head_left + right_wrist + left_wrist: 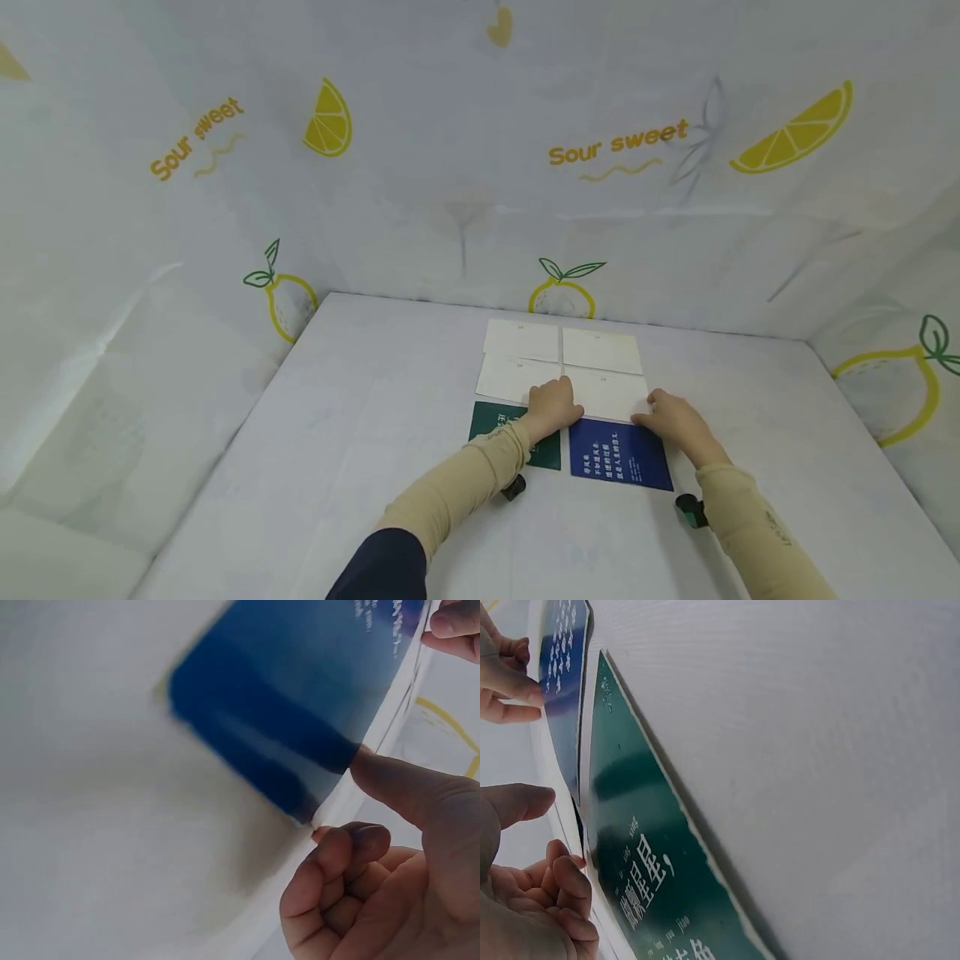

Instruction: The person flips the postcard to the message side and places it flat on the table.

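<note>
A dark blue card (621, 454) with white writing lies below several white cards on the table. My right hand (678, 425) pinches it at its upper right corner; in the right wrist view the thumb lies at one edge and the curled index finger at the corner. My left hand (551, 408) is at the blue card's upper left corner, over the top of a dark green card (547, 454). In the left wrist view, the left thumb (525, 801) stands apart from loosely curled fingers. Whether the left fingertips touch the blue card is hard to tell.
White cards, such as the upper left one (521, 340), form two rows behind the coloured cards. The white table (337, 467) meets a lemon-printed curtain (420, 167) at the back and sides. Black wrist straps (513, 487) show below the sleeves.
</note>
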Motion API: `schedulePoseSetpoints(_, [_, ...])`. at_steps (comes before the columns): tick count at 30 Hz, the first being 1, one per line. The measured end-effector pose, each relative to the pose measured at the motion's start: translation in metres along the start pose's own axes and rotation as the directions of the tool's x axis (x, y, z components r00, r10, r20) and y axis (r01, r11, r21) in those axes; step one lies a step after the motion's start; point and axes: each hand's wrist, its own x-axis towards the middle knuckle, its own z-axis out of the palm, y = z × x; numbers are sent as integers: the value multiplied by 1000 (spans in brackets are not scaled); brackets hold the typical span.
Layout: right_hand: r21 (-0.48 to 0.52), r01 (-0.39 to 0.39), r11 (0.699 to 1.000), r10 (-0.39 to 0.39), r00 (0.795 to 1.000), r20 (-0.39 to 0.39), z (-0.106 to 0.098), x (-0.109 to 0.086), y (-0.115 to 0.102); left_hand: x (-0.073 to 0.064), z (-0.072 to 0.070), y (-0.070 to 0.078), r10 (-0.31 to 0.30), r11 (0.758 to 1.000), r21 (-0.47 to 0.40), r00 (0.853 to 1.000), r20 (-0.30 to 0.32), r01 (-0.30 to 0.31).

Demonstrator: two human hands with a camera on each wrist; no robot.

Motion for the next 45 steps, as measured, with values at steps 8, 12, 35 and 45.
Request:
schedulePoseSetpoints(8, [11,-6,1000,6,1000,-20,3,-5,-1,-13,-5,-17,116,987,131,982,-146,-97])
schedulePoseSetpoints(12, [22,20,1000,-18,998,-60,4,-12,-2,-24,-13,-31,164,965,235,965,-202,-115])
schedulePoseSetpoints(35, [178,273,945,-253,959,-129,33,-52,-58,-55,-19,-63,117,928,366,985,-123,-65])
schedulePoseSetpoints(45, [348,267,898,-256,963,-79,52,-63,-77,-81,-25,-83,27,985,175,992,-120,-6])
